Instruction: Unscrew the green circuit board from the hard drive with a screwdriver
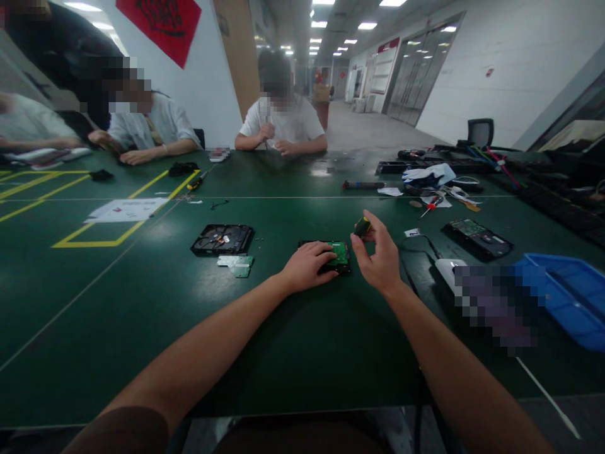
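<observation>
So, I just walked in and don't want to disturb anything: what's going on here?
A person's left hand lies over a hard drive, whose green circuit board faces up. The right hand holds up what looks like a screwdriver beside it; its tip isn't clear. To the left, a second hard drive lies with a loose circuit board beside it. A third hard drive sits to the right, near a blue bin.
</observation>
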Demonstrator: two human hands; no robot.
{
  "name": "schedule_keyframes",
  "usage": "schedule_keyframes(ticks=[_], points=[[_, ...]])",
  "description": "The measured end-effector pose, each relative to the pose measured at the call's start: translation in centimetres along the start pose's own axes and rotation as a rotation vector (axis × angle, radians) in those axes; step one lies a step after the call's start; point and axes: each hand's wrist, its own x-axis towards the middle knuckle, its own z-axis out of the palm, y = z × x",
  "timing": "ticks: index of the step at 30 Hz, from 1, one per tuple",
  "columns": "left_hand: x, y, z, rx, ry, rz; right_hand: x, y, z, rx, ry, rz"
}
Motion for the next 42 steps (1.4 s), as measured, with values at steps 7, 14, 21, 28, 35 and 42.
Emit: schedule_keyframes(ticks=[7, 14, 21, 28, 35, 42], points=[[0.06, -0.04, -0.01, 0.003, 0.002, 0.015, 0.00, 0.05, -0.07, 0.011, -0.014, -0.008], [0.00, 0.04, -0.04, 0.006, -0.003, 0.009, -0.06, -0.08, 0.01, 0.024, -0.011, 0.013], [0.03, 0.17, -0.13, 0.012, -0.003, 0.002, 0.04, 0.04, -0.08, 0.006, -0.020, 0.007], [0.04, -0.02, -0.04, 0.005, -0.010, 0.006, -0.13, -0.21, 0.12, 0.043, -0.048, 0.030], [0.05, 0.11, -0.13, 0.005, -0.002, 0.000, -0.20, -0.14, 0.08, 0.067, -0.078, 0.036], [-0.02, 0.05, -0.07, -0.002, -0.011, -0.007, -0.15, -0.04, 0.08, 0.072, -0.064, 0.058]])
